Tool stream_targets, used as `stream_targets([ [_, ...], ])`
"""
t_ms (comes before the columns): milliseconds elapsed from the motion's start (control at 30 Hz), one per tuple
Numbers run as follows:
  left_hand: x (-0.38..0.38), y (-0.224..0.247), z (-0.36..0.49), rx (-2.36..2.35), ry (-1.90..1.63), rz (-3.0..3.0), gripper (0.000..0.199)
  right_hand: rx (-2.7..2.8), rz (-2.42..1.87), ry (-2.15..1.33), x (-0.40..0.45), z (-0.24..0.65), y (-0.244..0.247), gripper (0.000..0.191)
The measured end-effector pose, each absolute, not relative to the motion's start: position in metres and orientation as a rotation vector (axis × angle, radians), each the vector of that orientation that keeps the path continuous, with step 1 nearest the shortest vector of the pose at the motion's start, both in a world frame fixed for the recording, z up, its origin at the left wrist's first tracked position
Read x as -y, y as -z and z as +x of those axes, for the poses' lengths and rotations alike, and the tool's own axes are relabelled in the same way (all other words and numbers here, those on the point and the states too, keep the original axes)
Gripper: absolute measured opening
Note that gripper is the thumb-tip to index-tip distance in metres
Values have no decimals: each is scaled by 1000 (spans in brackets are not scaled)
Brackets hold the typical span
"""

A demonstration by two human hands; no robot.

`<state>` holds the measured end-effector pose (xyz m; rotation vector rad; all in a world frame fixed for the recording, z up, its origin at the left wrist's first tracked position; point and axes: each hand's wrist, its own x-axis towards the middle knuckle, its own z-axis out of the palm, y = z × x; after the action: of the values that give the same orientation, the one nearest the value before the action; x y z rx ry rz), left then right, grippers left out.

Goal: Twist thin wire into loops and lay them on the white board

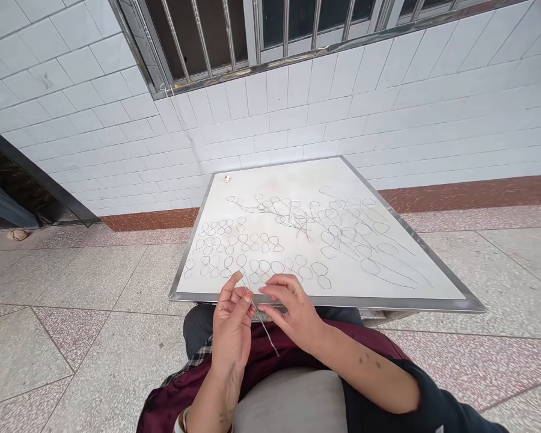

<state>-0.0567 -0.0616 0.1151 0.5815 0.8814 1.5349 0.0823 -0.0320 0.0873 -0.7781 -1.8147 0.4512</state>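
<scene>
Between the thumb and fingers of my left hand (231,328) a thin, light-coloured wire (268,338) is pinched, its lower end slanting down toward my lap. My right hand (295,313) is just to the right, thumb and fingers spread apart, close to the wire; I see nothing held in it. Past both hands, on the white tabletop (275,173), lie rows of small figure-eight wire loops (233,263). Farther right and toward the back is a loose spread of looped wires (349,231) with long straight tails.
A grey metal edge (433,305) frames the table, which stands against a white tiled wall (288,117). A small red and white item (227,178) sits at its back left corner. Above is a barred window (311,27). A grey cushion (293,403) rests on my lap.
</scene>
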Motion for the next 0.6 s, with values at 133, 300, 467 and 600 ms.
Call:
stream_targets([
  [133,61,-115,-56,-913,-1590,600,48,1945,-510,-365,32,82,-89,25],
  [300,61,-112,-56,-993,-1652,715,50,1894,-467,-375,33,79,-93,22],
  [467,61,-111,-58,-985,-1611,653,54,1880,-436,-351,34,79,-93,26],
  [600,62,-110,-59,-933,-1595,587,55,1894,-420,-328,33,79,-91,32],
])
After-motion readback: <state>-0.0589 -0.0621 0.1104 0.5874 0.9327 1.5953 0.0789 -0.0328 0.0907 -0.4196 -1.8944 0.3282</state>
